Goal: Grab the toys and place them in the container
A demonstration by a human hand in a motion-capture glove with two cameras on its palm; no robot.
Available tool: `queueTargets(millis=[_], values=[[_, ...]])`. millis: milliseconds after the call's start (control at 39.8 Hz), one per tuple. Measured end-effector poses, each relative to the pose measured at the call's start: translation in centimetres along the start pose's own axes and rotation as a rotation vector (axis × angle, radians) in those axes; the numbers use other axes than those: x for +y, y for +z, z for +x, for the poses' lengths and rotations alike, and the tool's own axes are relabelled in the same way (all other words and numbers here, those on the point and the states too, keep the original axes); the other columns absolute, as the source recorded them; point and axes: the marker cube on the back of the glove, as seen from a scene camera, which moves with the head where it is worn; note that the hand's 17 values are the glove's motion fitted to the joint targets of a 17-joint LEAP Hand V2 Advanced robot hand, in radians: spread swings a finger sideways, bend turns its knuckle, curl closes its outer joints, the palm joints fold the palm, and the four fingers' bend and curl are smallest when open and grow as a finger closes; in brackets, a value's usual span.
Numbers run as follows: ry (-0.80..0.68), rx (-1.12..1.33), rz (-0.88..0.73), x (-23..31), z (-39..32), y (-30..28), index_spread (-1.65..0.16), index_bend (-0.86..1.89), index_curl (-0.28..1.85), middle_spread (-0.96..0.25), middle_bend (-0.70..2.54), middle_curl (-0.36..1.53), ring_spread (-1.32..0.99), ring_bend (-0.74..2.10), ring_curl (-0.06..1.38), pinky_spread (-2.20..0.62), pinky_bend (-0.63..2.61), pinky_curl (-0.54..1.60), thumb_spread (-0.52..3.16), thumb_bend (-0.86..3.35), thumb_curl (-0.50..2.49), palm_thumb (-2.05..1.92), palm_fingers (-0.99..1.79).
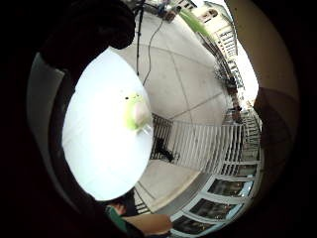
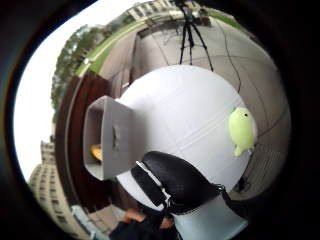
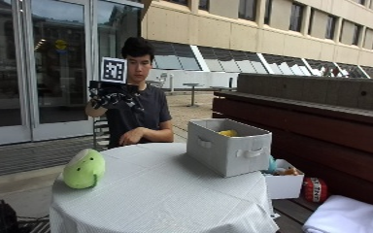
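Now: one green plush toy (image 3: 83, 169) near table (image 3: 161, 204) edge, nine o'clock of one grey container (image 3: 228, 145); gloved right hand (image 3: 112, 97) raised, grip unclear.

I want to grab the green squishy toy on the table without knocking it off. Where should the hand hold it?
Probably around its rounded middle, coming down from above. The green plush toy sits upright near the edge of the round table, apart from the grey container. Its body looks soft and dome-shaped, so fingers can wrap both sides. The gloved right hand is raised well above it.
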Motion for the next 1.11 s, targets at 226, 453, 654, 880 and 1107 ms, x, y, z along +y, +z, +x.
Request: queueTargets(millis=[226, 453, 654, 880, 1107], values=[[0.095, -0.041, -0.069, -1.4, 5.4, 6.8, -0.28, 0.08, 0.21, -0.08, 0.26, 0.42, -0.05, 0.36, 0.28, -0.01, 1.03, 0.37, 0.99, -0.08, 0.30, -0.10, -0.10], [0.112, -0.051, -0.153, -1.5, 8.1, 13.1, -0.28, 0.07, 0.18, -0.08, 0.25, 0.42, -0.05, 0.36, 0.29, 0.00, 1.06, 0.37, 0.95, -0.09, 0.27, -0.10, -0.12], [0.148, -0.055, -0.232, -1.4, 9.1, 17.5, -0.28, 0.05, 0.15, -0.07, 0.25, 0.42, -0.04, 0.36, 0.30, 0.02, 1.03, 0.36, 0.91, -0.08, 0.26, -0.09, -0.18], [0.178, -0.052, -0.340, -1.4, 9.9, 20.5, -0.27, 0.01, 0.11, -0.06, 0.20, 0.41, -0.02, 0.33, 0.30, 0.04, 1.15, 0.38, 0.92, -0.02, 0.27, 0.01, -0.18], [0.179, -0.062, -0.325, -0.9, 10.2, 22.9, -0.27, 0.00, 0.07, -0.05, 0.17, 0.39, -0.02, 0.43, 0.33, 0.00, 1.33, 0.42, 1.04, 0.14, 0.33, 0.34, -0.15]])
